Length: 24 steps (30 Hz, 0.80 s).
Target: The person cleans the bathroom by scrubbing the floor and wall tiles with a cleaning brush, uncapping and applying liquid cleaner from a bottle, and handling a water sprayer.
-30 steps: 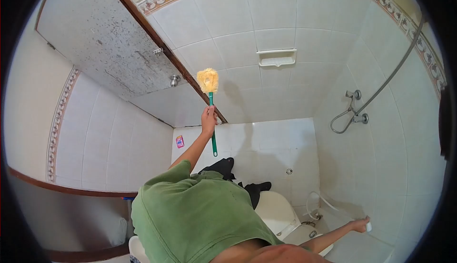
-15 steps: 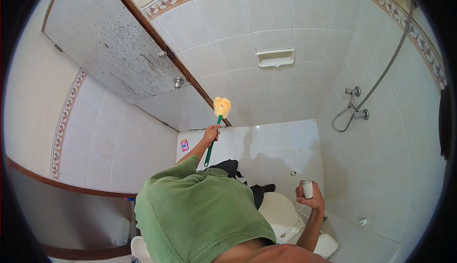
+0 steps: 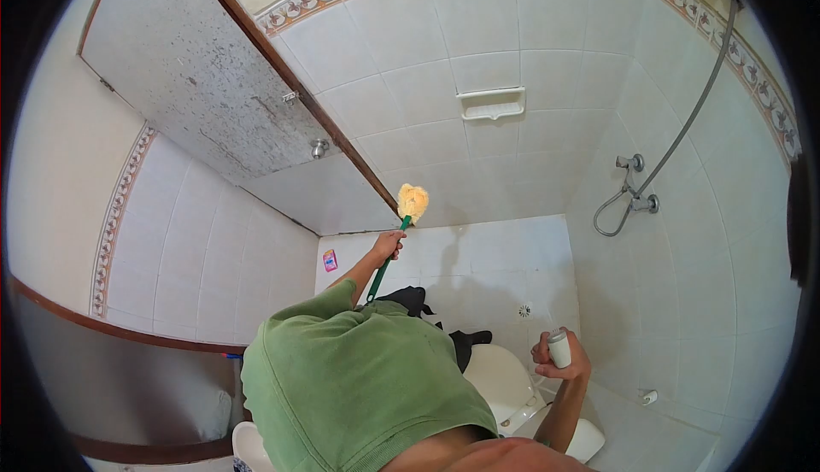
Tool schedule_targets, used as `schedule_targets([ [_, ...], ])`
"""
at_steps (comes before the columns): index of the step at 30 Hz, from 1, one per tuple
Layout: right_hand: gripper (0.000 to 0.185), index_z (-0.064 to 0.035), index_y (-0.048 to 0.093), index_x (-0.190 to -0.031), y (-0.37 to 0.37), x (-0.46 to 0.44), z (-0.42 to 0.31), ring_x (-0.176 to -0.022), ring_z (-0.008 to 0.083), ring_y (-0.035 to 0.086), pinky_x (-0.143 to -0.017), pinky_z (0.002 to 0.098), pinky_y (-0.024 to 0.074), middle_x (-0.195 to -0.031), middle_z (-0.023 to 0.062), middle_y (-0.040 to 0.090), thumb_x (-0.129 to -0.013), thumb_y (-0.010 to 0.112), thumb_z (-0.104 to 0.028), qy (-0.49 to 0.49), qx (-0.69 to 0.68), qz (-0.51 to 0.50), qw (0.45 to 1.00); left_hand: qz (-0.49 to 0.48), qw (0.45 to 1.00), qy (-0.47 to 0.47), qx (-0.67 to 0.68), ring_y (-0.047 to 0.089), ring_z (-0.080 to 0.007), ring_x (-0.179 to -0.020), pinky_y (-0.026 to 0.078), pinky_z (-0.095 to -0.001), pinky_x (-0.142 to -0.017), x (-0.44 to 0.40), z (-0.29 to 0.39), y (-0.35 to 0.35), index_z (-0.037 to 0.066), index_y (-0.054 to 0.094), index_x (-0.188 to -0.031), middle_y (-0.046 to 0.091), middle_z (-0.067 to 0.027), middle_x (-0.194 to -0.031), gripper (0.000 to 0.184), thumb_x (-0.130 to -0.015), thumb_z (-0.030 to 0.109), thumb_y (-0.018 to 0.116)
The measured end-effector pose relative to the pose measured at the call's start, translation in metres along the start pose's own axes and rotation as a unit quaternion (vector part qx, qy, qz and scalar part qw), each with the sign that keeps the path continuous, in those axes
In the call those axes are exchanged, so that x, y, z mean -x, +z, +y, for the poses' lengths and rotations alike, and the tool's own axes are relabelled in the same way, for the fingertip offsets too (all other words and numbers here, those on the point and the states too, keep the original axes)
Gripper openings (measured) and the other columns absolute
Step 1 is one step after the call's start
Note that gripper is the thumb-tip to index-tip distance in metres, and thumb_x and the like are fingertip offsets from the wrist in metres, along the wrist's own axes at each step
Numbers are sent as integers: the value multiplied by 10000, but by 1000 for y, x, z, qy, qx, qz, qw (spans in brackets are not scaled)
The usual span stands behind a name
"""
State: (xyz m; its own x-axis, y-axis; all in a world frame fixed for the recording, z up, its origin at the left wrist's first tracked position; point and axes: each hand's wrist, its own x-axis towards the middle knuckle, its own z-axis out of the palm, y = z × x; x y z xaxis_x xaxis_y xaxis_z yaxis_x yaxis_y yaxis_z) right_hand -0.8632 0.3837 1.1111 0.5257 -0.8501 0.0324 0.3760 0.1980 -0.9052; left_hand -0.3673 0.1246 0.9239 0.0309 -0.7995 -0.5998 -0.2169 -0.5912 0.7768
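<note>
My left hand [image 3: 389,245] is closed round the green handle of a toilet brush [image 3: 412,203]. The brush has a fluffy yellow head that points up and away from me, seen against the foot of the tiled wall. Over on the right, my right hand [image 3: 567,357] grips a small white cylindrical container [image 3: 559,347] with a greyish top; what is in it I cannot make out. That hand is above and to the right of a white toilet [image 3: 502,382] with its lid down, partly hidden by my body.
A pink packet [image 3: 330,260] lies on the white tiled floor [image 3: 487,237] at left. A floor drain [image 3: 524,310] shows ahead of the toilet. On the right wall are a shower tap [image 3: 642,205] and hose; a soap dish [image 3: 492,104] and a worn door [image 3: 205,70] are ahead.
The toilet brush and my left hand have shifted right and slightly down. My right hand has moved a little right, and the white container in it has tilted.
</note>
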Motion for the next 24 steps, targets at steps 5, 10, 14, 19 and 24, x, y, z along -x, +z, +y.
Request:
schedule_targets([
  [5,279,-49,494,-666,1,7,0,-546,138,439,-511,306,345,-587,10,466,-641,750,60,-17,-17,-32,999,-2,1000,-21,5,432,-107,-470,412,-294,-435,-3,-6,4,52,606,-1123,463,13,-648,316,-1037,339,505],
  [10,299,-64,502,-692,-6,11,4,-576,155,467,-548,290,375,-612,19,486,-655,786,24,-81,-19,-42,996,-14,998,-27,-48,429,-109,-472,423,-301,-448,-9,-24,5,38,613,-1122,481,1,-656,326,-1029,336,520],
  [14,295,-71,514,-824,-12,22,14,-679,146,515,-617,293,417,-743,22,544,-700,761,29,-93,48,196,975,-22,990,-59,-126,436,-118,-476,426,-314,-446,-8,-46,1,20,630,-1127,502,-14,-666,334,-1015,322,542],
  [19,263,-66,556,-979,-111,111,97,-750,131,531,-683,293,461,-842,28,568,-787,725,-8,-99,285,608,734,-21,975,-86,-206,453,-122,-492,459,-321,-460,-7,-69,-7,48,659,-1119,515,-26,-697,332,-984,341,579],
  [24,192,-69,646,-952,-193,291,200,-719,124,579,-662,298,522,-845,45,613,-911,710,-246,42,127,875,466,-41,967,-75,-241,488,-155,-483,483,-342,-446,-18,-92,-35,45,679,-1120,544,-66,-673,332,-941,305,578],
])
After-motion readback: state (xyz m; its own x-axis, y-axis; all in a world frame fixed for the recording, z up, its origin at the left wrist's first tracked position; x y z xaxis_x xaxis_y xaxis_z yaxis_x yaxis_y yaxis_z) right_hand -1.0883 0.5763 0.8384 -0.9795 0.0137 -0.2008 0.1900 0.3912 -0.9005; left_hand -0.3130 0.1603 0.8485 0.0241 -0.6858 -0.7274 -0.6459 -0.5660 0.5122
